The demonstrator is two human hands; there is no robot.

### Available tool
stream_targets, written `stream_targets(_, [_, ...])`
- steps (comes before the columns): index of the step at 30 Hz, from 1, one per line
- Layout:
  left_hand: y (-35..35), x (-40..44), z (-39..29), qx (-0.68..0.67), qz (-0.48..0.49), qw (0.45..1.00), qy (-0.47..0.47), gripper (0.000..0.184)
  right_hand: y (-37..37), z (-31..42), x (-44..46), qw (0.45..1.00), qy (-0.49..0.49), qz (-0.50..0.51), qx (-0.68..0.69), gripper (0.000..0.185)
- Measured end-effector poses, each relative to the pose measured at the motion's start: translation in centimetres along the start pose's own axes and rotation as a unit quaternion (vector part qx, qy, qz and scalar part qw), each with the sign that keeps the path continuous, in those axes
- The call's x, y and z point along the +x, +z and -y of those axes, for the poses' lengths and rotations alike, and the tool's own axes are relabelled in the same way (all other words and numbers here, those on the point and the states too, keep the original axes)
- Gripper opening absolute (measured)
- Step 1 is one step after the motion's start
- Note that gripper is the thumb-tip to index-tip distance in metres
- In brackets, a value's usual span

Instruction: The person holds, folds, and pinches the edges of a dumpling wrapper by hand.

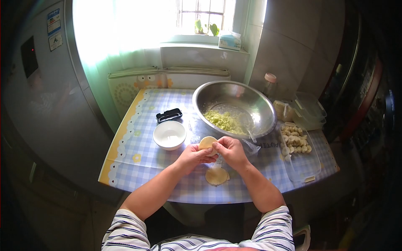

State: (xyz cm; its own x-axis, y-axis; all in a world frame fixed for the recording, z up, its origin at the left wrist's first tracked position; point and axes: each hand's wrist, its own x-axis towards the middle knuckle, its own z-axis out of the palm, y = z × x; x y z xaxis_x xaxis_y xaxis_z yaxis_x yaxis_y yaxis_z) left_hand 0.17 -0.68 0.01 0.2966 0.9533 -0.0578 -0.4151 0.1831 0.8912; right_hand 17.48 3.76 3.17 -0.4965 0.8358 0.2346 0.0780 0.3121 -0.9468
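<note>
Between my two hands I hold a round, pale dumpling wrapper (207, 142) above the table. My left hand (193, 157) supports it from the left and below, fingers closed on it. With thumb and fingers, my right hand (229, 151) pinches its right edge. More wrappers (216, 176) lie in a small stack on the cloth just below my hands. Behind them stands a large steel basin (261, 109) with chopped pale-green filling (224, 121) in it. A white bowl (169, 134) sits to the left of my hands.
A clear plastic container (303, 167) with rows of dumplings (295, 140) stands at the right. Behind it are lidded tubs (309, 111) and a jar (270, 83). A black case (169, 115) lies behind the bowl. A checked cloth (138, 175) covers the table.
</note>
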Motion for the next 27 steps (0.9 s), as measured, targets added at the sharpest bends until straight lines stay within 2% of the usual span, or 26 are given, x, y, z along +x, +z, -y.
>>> stream_targets(9, [-0.01, -0.06, -0.07, 0.035, 0.004, 0.999, -0.002, 0.026, -0.1, 0.34, 0.03, 1.0, 0.016, -0.005, -0.006, 0.017])
stream_targets(27, [-0.09, -0.03, 0.08, -0.002, -0.003, 1.0, -0.002, 0.025, 0.02, -0.09, 0.02, 1.0, -0.009, -0.015, -0.006, 0.017])
